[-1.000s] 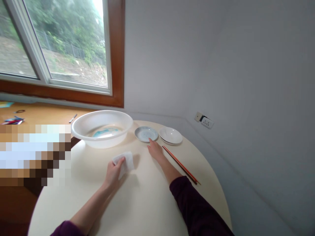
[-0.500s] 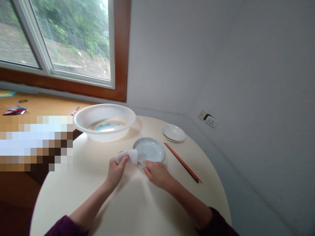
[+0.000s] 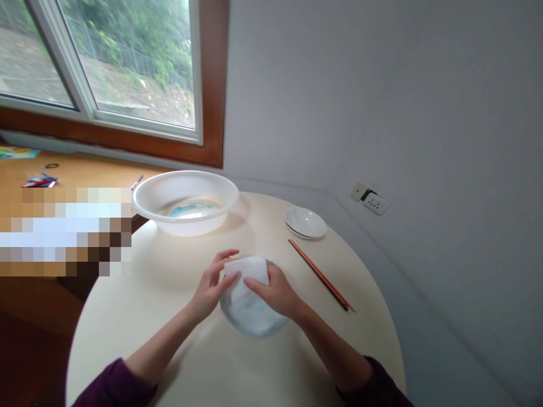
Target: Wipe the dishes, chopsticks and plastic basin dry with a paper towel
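A grey-blue plate (image 3: pixel 254 325) is tilted up in front of me, with a white tissue (image 3: pixel 250 268) spread over its upper part. My right hand (image 3: pixel 278 291) grips the plate at its right rim, thumb lying over the tissue and fingers hidden behind. On the other side, my left hand (image 3: pixel 214 285) has its thumb on the tissue's left edge, while its fingers reach past the rim, slightly apart. Whether the plate still touches the table is unclear.
A large translucent basin (image 3: pixel 186 223) with a bluish patch in its bottom stands at the back left. Stacked white dishes (image 3: pixel 306 223) and a pair of chopsticks (image 3: pixel 320 274) lie to the right on the round table (image 3: pixel 190 362). Pens lie on a wooden desk (image 3: pixel 97 169).
The plate has come nearer to me and tilted up. My right hand now grips its rim, and the tissue has moved from beside the plate to over its face.
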The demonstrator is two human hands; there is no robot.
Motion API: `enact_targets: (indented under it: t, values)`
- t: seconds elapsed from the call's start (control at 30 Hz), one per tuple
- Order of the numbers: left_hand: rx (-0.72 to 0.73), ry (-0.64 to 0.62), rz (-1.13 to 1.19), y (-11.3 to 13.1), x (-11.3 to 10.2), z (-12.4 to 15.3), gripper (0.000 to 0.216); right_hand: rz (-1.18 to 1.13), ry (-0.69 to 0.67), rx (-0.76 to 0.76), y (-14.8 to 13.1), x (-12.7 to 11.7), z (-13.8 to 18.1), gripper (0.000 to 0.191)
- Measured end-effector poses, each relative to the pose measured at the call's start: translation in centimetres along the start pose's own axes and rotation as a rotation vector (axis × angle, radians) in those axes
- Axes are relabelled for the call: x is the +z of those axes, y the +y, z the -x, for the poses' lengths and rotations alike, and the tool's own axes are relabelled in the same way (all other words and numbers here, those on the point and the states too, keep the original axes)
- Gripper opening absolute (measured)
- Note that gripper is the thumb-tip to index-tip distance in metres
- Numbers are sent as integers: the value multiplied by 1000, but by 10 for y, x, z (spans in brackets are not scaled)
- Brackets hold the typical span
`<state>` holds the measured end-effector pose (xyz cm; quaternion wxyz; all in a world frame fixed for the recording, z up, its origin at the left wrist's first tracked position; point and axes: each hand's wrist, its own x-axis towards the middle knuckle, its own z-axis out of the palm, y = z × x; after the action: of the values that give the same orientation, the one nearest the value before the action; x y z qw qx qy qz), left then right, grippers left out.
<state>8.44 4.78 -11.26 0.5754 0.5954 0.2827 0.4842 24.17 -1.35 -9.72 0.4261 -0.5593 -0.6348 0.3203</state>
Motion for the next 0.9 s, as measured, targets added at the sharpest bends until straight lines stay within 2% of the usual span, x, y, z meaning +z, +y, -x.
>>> enact_targets:
  t: [0.07,0.13,0.17,0.23,0.3,0.37,0.43,0.53,0.67,0.8,0.9]
  values:
    - [-4,138,-91,-4,-6,-7,8,210,183,-50,5,-11,0,10]
    - [-13,220,-288,-12,-13,-14,10,529,273,-111,13,-22,0,5]
    - [-33,203,-402,-16,-17,-17,13,687,248,-118,18,-25,1,8]
    - [-87,106,-593,-23,-21,-18,22,923,84,-59,27,-26,2,20]
    - [-145,-21,-709,-29,-20,-16,30,1037,-82,39,34,-19,3,29]
    - [-175,-107,-781,-32,-16,-12,31,1054,-155,74,39,-9,0,34]
    - [-174,-151,-856,-33,-12,-9,25,1009,-161,34,40,3,-5,38]
    - [-165,-197,-993,-34,-8,-9,22,858,-188,-108,35,21,-11,44]
    - [-189,-190,-1076,-34,-8,-10,23,583,-348,-287,21,32,-1,40]
    - [-194,-191,-1074,-34,-8,-10,22,483,-557,-287,10,9,27,39]
    - [-188,-210,-1085,-33,-9,-10,21,606,-638,-162,6,-21,46,34]
